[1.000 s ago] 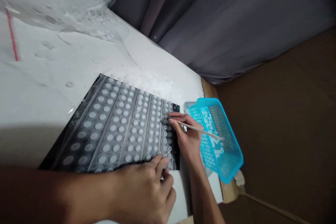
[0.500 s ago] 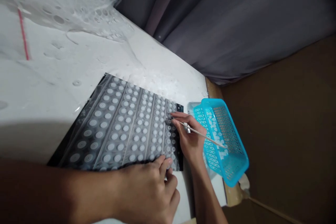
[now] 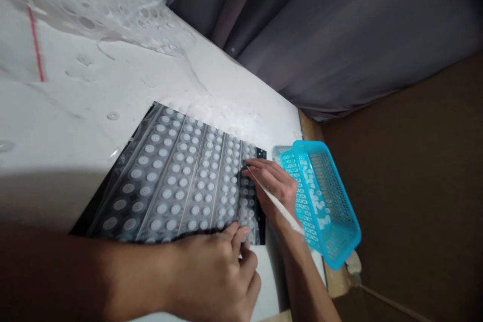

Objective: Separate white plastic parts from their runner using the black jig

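A black sheet (image 3: 261,234) lies on the white table under clear film, with rows of round white discs (image 3: 171,181) showing through. My left hand (image 3: 226,266) rests at the sheet's lower edge, its fingertips together and pressing on the last column of discs; whether anything is pinched there I cannot tell. In my right hand (image 3: 277,186) is a slim, pale pointed tool, apparently tweezers (image 3: 281,207). Their tip touches or hovers just over the rightmost column, near its upper part. The fingers partly hide the discs there.
Right of the sheet stands a blue plastic basket (image 3: 341,196) with small white pieces inside. Perforated clear plastic sheeting (image 3: 113,5) is heaped at the upper left. A loose ring-shaped piece (image 3: 112,116) lies on the white table (image 3: 226,85), and a grey curtain (image 3: 320,25) hangs behind.
My right hand has turned, so the tweezers now point their rear end lower, away from the basket, and show their broad side. My left hand stays in place. The view has shifted slightly.
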A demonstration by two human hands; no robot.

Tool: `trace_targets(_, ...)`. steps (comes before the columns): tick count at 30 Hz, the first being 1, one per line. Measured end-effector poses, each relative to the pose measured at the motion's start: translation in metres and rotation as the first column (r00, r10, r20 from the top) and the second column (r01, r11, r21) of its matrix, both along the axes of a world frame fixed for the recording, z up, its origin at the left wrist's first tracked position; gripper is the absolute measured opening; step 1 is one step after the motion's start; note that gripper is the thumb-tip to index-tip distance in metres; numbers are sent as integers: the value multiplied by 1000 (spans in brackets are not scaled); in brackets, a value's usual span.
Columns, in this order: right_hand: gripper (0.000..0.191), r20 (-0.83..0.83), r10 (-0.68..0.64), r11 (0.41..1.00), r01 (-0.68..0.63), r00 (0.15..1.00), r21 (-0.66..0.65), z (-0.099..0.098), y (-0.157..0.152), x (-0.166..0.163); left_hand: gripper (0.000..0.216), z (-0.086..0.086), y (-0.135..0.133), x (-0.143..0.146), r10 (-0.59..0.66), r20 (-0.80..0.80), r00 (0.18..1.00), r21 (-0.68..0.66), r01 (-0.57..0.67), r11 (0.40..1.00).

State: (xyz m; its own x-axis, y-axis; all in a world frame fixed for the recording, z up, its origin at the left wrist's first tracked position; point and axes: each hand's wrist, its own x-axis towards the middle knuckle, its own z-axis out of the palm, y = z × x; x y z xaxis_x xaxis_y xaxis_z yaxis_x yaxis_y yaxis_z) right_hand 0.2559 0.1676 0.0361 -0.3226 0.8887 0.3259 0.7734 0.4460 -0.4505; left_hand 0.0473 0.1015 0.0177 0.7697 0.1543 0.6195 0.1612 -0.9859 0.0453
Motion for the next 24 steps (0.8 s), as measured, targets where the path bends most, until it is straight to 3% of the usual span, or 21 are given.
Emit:
trace_targets(3, 10, -185, -172, 985, 170, 968, -27, -3, 2, -6, 20, -1, 0, 1, 11, 7, 1000, 3, -11, 1000)
trace_targets(7, 16, -403, -341, 939, 324, 849, -112, -5, 8, -10, 19, -1, -1, 1, 20, 10, 1000, 7, -20, 1000)
trace_targets(10, 19, -470, -334, 943, 289, 817, -167, -4, 14, -9, 18, -2, -2, 0, 28, 8, 1000, 5, -28, 1000)
trace_targets(14, 15, -439, -258, 962, 187, 861, -199, -4, 16, -7, 18, -2, -1, 0, 23, 4, 1000, 1, -23, 1000)
trace_targets(24, 13, -393, -246, 965, 186, 886, -186, -3, 11, -4, 16, -2, -1, 1, 28, 9, 1000, -27, -27, 999)
